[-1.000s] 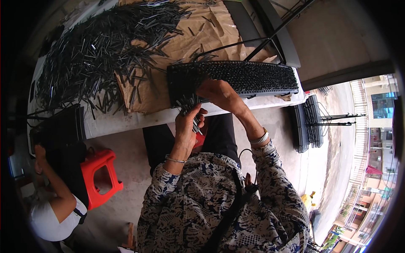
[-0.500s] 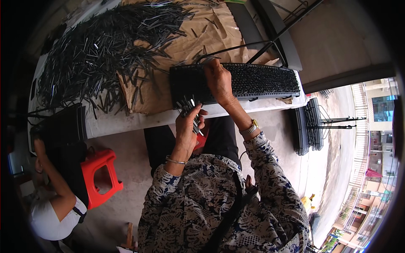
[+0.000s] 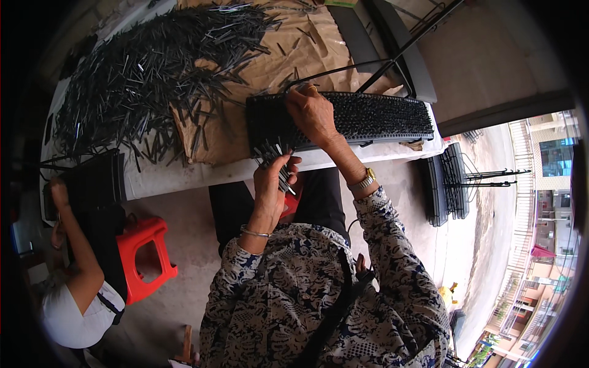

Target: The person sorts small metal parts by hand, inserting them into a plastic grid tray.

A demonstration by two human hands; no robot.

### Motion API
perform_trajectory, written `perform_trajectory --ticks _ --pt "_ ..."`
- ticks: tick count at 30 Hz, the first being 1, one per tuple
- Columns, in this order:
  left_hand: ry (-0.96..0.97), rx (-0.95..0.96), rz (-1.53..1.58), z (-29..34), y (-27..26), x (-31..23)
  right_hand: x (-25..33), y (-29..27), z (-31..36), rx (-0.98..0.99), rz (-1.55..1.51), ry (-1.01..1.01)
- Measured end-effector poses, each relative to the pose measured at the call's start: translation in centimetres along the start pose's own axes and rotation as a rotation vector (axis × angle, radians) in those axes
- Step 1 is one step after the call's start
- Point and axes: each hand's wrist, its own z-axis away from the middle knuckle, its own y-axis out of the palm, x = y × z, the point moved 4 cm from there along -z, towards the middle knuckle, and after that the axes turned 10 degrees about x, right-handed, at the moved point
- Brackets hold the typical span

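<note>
A bunch of thin dark strips (image 3: 283, 179) is gripped in my left hand (image 3: 269, 186), just in front of the table edge. My right hand (image 3: 315, 116) is closed, fingers pinched down over the long black perforated panel (image 3: 257, 126). Whatever sits between those fingertips is too small to make out. Rows of short black pieces (image 3: 380, 116) stand up from the panel to the right of my hand, while its left end looks smoother. A thin black metal rod frame (image 3: 343, 72) rises behind the panel.
A wide heap of loose dark strips (image 3: 153, 73) covers the table's left, partly on brown paper (image 3: 307, 46). At far left a co-worker's arm (image 3: 83, 264) reaches to another black panel (image 3: 98, 181), near a red stool (image 3: 147, 257). Stacked dark panels (image 3: 438, 187) stand at right.
My right hand has shifted slightly left along the panel. My left hand stays nearly in place with its bunch of strips. The co-worker's arm has moved a little.
</note>
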Motion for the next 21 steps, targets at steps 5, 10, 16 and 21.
perform_trajectory --ticks 5,10,16,21 --pt "-0.012 0.000 -0.005 0.1 0.0 -0.3 -0.5 -0.4 0.4 -0.047 -0.069 0.008" --pt "-0.001 0.019 0.012 0.0 0.1 -0.4 -0.5 -0.2 -0.2 0.011 -0.030 0.031" --pt "0.008 0.014 -0.003 0.1 0.2 -0.4 -1.0 0.6 0.3 0.013 0.019 0.097" --pt "0.020 0.000 -0.011 -0.1 -0.2 -0.5 0.3 -0.2 1.3 -0.113 -0.021 0.064"
